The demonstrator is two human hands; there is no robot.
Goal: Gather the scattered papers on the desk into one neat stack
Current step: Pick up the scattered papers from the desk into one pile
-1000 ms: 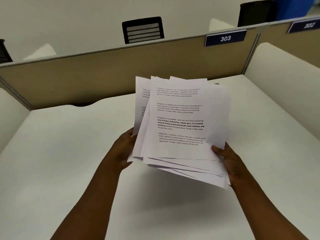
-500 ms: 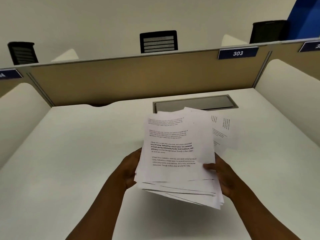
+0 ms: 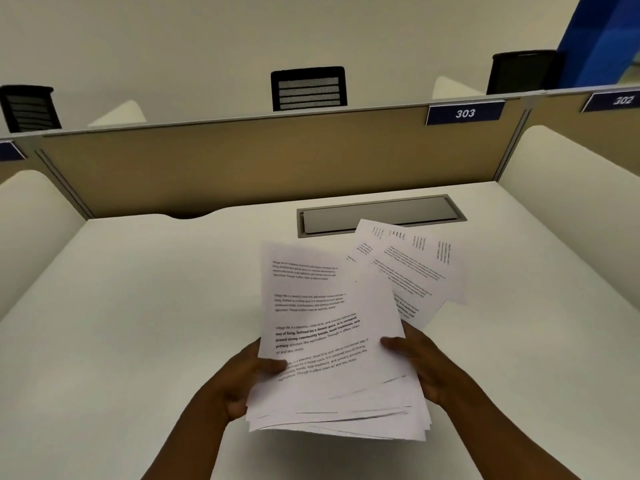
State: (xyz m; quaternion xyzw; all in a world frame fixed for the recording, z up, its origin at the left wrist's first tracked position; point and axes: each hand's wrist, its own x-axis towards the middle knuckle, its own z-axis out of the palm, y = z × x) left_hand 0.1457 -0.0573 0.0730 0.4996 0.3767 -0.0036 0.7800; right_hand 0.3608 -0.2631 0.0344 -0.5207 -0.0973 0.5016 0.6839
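Note:
A loose bundle of printed white papers is held above the white desk, tilted, with its lower edges fanned unevenly. My left hand grips the bundle's left edge, thumb on the top sheet. At the right edge my right hand holds it, thumb on top and fingers underneath. Several more printed sheets lie overlapping and askew on the desk just beyond the bundle, to the right.
A grey cable-port cover is set into the desk behind the loose sheets. A tan partition with a "303" label closes the back. White rounded side panels flank the desk. Black chair backs show beyond.
The bundle has come down and toward me, uncovering the sheets lying on the desk behind it. The view has tilted up, showing more of the partition and chairs.

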